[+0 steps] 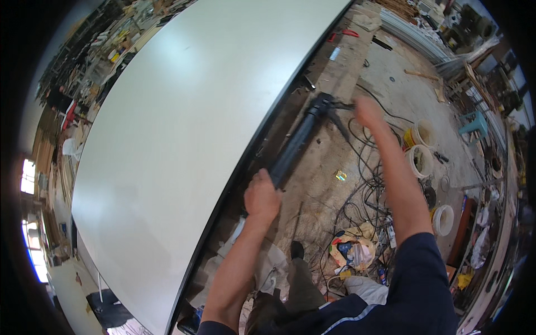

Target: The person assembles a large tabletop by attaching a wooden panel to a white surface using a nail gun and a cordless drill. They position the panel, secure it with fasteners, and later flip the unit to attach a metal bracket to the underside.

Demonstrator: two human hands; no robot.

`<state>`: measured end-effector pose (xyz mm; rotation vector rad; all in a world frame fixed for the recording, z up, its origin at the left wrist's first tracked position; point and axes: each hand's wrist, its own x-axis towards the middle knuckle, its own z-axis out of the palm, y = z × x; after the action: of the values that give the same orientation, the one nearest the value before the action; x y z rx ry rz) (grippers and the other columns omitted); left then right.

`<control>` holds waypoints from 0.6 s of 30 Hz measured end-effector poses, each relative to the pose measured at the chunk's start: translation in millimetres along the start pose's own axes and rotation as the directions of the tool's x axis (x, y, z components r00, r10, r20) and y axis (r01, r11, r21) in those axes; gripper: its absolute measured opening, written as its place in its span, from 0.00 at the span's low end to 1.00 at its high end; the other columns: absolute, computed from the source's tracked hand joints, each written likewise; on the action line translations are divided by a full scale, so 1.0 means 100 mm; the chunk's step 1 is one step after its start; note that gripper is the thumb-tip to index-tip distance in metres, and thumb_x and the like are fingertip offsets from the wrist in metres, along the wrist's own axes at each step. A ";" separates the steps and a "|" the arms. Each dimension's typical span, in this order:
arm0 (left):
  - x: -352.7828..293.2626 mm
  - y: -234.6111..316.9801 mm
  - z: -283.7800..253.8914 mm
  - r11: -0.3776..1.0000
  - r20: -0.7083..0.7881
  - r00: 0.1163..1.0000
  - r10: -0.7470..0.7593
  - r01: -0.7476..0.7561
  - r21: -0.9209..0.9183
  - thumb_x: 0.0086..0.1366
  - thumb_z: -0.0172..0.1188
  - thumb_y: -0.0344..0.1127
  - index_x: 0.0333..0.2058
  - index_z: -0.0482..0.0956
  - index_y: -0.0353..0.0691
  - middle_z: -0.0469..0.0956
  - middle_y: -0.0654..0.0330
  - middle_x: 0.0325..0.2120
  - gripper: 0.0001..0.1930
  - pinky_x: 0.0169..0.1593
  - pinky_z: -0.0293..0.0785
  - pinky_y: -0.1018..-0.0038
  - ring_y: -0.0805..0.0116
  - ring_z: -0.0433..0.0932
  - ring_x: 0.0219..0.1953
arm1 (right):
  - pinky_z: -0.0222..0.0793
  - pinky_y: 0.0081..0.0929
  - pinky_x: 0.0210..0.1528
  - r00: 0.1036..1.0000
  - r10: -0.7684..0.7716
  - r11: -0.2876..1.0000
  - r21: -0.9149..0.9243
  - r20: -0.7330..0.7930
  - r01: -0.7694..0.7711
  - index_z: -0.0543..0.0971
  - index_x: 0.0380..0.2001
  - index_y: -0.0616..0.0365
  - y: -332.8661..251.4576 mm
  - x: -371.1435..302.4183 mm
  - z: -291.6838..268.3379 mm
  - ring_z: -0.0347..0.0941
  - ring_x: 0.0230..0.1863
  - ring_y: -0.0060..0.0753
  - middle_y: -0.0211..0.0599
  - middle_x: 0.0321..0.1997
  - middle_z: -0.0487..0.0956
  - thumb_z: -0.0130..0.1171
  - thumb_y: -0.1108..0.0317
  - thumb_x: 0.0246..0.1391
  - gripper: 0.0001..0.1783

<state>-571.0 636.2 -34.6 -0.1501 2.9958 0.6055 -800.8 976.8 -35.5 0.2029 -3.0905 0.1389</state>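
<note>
I have both hands on a black caulking gun (298,144), mid-frame, just right of the big panel's edge. Barrel runs diagonally, lower left to upper right. Left hand (262,196) is wrapped around the lower barrel end, fingers curled. Right hand (368,113) is up and right of it, closed on the thin black rod or lever at the gun's top end; blurred, so I can't tell which part. A second black arm on the gun points down and right, clear of that hand.

White panel (184,134) with a black edge fills the left-centre, slanting from top to bottom. Wooden plank (343,67) lies beyond the gun, upper centre, with a red-handled tool (347,33) near its far end.

Floor right of centre: tangled black cables (363,184) below the right forearm, shiny wrapper (341,175) left of them. Open bag (363,254) of small items sits lower centre-right. Three buckets (443,220) stand along the right, two close together and one lower down. Teal stool (474,124) is upper right. Dark shoe (297,249) shows low centre.
</note>
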 end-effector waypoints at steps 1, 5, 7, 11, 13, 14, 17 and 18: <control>-0.04 0.09 -0.02 1.000 0.039 0.999 0.023 -0.024 0.003 0.54 0.72 0.38 0.49 0.70 0.34 0.79 0.44 0.43 0.28 0.48 0.79 0.54 0.41 0.80 0.45 | 0.72 0.54 0.48 1.000 0.023 0.999 0.024 -0.012 -0.023 0.81 0.34 0.64 0.32 -0.19 -0.02 0.76 0.47 0.62 0.57 0.41 0.80 0.61 0.73 0.47 0.09; -0.29 0.48 -0.07 0.983 0.078 0.980 0.184 -0.183 -0.015 0.54 0.68 0.35 0.47 0.71 0.37 0.79 0.47 0.42 0.23 0.46 0.80 0.55 0.46 0.81 0.45 | 0.72 0.49 0.47 0.980 0.200 0.907 0.382 -0.016 -0.178 0.81 0.36 0.67 1.41 -1.45 -0.29 0.78 0.43 0.59 0.58 0.37 0.80 0.60 0.65 0.51 0.14; -0.49 0.62 -0.12 0.953 0.026 0.954 0.298 -0.299 0.058 0.56 0.64 0.33 0.46 0.73 0.38 0.79 0.49 0.40 0.19 0.46 0.80 0.55 0.51 0.81 0.45 | 0.74 0.32 0.43 0.889 0.311 0.857 0.305 0.336 -0.415 0.78 0.54 0.74 1.33 -2.10 -0.74 0.79 0.39 0.30 0.44 0.38 0.84 0.58 0.69 0.57 0.24; -1.02 0.91 -0.55 0.834 -0.056 0.833 0.550 -0.551 -0.005 0.58 0.60 0.34 0.44 0.75 0.38 0.79 0.51 0.39 0.15 0.46 0.76 0.61 0.56 0.80 0.42 | 0.74 0.29 0.34 0.838 0.406 0.605 0.580 0.364 -0.545 0.81 0.45 0.66 1.84 -3.97 -0.81 0.79 0.30 0.30 0.37 0.30 0.81 0.62 0.62 0.59 0.17; -1.40 0.94 -0.80 0.770 -0.135 0.760 0.635 -0.638 0.032 0.58 0.59 0.35 0.44 0.76 0.38 0.79 0.52 0.38 0.15 0.47 0.75 0.63 0.57 0.80 0.42 | 0.72 0.28 0.28 0.697 0.386 0.239 0.665 0.604 -0.708 0.80 0.44 0.61 1.81 -4.85 -0.82 0.76 0.24 0.30 0.36 0.31 0.81 0.64 0.58 0.59 0.18; -1.60 0.91 -0.94 0.736 -0.174 0.720 0.672 -0.674 0.055 0.58 0.59 0.35 0.45 0.77 0.39 0.79 0.53 0.38 0.16 0.47 0.74 0.64 0.57 0.79 0.43 | 0.74 0.29 0.31 0.663 0.287 -0.006 0.693 0.691 -0.721 0.81 0.47 0.61 1.73 -5.20 -0.86 0.77 0.27 0.31 0.40 0.37 0.83 0.64 0.59 0.57 0.19; -2.12 0.58 -1.41 0.689 -0.232 0.657 0.717 -0.718 0.096 0.58 0.59 0.35 0.45 0.78 0.39 0.79 0.55 0.38 0.16 0.49 0.72 0.65 0.59 0.78 0.44 | 0.76 0.33 0.31 0.762 0.117 -0.197 0.767 0.637 -0.611 0.75 0.56 0.59 0.78 -5.98 -1.04 0.79 0.29 0.36 0.45 0.43 0.84 0.66 0.50 0.56 0.32; -2.25 0.41 -1.63 0.686 -0.260 0.645 0.719 -0.718 0.116 0.58 0.59 0.35 0.45 0.78 0.39 0.79 0.55 0.38 0.16 0.49 0.72 0.65 0.59 0.78 0.44 | 0.79 0.36 0.36 0.782 0.066 -0.208 0.775 0.620 -0.597 0.73 0.60 0.57 0.54 -6.14 -1.03 0.81 0.33 0.39 0.48 0.47 0.83 0.68 0.46 0.54 0.37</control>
<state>-362.5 628.1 153.3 1.1229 3.2551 0.6686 -195.9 1118.8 33.0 -0.7848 -2.1822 2.7594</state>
